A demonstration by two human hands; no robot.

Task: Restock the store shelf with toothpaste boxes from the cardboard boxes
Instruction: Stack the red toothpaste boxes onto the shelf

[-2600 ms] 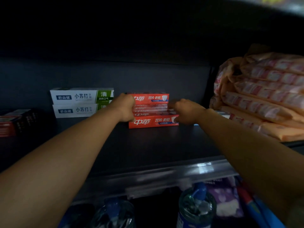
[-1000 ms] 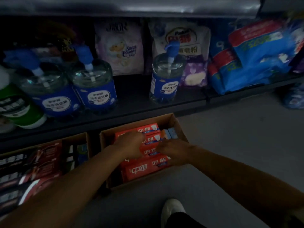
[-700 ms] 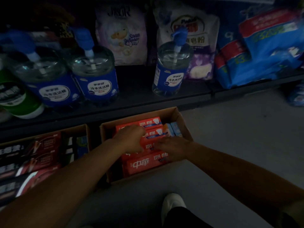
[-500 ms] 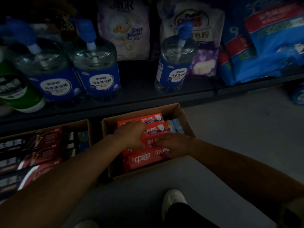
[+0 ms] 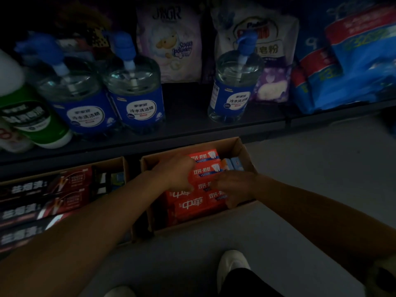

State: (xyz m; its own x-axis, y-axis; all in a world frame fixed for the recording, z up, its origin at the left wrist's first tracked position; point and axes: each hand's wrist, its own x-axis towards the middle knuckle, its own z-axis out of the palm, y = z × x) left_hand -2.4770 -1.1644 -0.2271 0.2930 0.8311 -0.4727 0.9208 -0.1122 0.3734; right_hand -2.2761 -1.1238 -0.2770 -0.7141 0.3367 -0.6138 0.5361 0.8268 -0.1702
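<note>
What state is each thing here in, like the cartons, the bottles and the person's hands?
Right cardboard box: open, holding red toothpaste boxes.
Left cardboard box: open, holding dark boxes.
Pump bottles: upright, shelved.
Left hand: gripping red boxes.
Right hand: gripping red boxes.

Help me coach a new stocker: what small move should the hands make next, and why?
Probably lift the red toothpaste boxes straight up out of the cardboard box: the left hand and right hand already bracket their ends, and the box walls block any sideways pull.
</note>
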